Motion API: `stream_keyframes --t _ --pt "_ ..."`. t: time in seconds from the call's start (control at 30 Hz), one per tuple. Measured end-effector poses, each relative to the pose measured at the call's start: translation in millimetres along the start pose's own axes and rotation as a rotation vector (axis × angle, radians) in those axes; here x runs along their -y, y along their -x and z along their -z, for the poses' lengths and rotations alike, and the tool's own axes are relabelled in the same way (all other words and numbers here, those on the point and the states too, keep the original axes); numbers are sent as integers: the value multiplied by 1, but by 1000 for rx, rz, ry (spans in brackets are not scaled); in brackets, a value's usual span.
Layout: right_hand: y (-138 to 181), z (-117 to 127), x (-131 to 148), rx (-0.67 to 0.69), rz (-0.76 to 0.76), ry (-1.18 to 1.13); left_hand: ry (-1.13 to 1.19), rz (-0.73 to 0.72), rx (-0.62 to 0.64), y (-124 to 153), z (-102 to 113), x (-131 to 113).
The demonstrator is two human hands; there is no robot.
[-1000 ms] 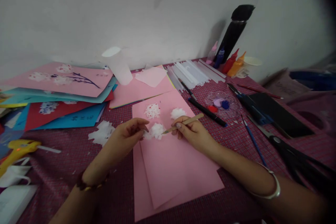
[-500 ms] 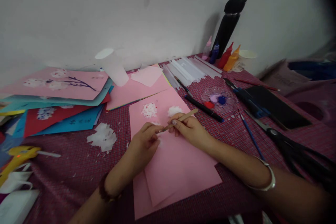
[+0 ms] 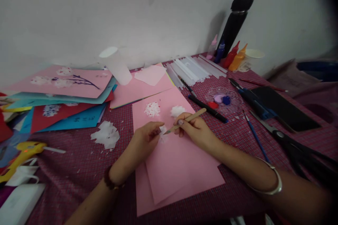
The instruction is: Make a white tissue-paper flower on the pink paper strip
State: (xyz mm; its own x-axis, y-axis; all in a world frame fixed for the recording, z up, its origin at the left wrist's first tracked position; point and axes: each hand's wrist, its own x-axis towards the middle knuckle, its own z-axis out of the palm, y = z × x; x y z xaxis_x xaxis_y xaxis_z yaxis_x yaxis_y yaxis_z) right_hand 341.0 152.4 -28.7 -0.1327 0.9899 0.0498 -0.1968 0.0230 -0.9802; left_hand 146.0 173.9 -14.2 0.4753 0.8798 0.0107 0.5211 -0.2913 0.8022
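In my right hand (image 3: 191, 126) is a slim wooden-handled tool (image 3: 194, 115) with a pointed greyish tip, its exact kind unclear. The tip points down-left at a white paper blossom (image 3: 163, 136) on the pink paper (image 3: 182, 161). My left hand (image 3: 146, 137) rests beside that blossom on the sheet, index finger and thumb apart, other fingers curled; I see nothing held in it. Farther up the paper lie a red-speckled white blossom (image 3: 152, 109) and a plain white one (image 3: 177, 111).
Left: stacked coloured cards (image 3: 66, 91), white paper scraps (image 3: 105, 135) and a yellow glue gun (image 3: 26, 151). Right: a paint palette (image 3: 235, 103), a black marker (image 3: 207, 109), brushes, a phone (image 3: 285, 109) and black scissors (image 3: 293, 147). Glue sticks (image 3: 192, 68) and paint bottles (image 3: 232, 56) stand behind.
My left fingers have come away from the tool's tip and spread apart. The tip now shows freely over the blossom. The whole view has shifted slightly.
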Motion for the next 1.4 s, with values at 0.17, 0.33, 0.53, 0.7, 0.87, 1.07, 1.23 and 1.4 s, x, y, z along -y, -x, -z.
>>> stream_keyframes --t 0.17,0.33,0.53,0.7,0.87,1.07,1.23,1.4 --pt "2 -2 3 63 -2 87 -33 -64 -12 -1 1 0" --pt "2 -2 1 52 -4 119 -78 -86 -22 -1 3 -2" --pt "1 -1 -2 76 12 153 -121 -107 -24 1 4 0" --pt "1 0 -2 105 27 252 -155 -143 -97 -2 6 -1" --pt "5 4 -4 131 113 334 -118 -110 -202 -5 7 14" --pt "11 5 -7 131 206 499 -168 -13 -141 -6 6 21" --pt "14 3 -2 152 253 547 -134 -49 -98 -3 13 9" --pt "12 2 -2 95 141 438 -36 -154 -70 5 20 7"
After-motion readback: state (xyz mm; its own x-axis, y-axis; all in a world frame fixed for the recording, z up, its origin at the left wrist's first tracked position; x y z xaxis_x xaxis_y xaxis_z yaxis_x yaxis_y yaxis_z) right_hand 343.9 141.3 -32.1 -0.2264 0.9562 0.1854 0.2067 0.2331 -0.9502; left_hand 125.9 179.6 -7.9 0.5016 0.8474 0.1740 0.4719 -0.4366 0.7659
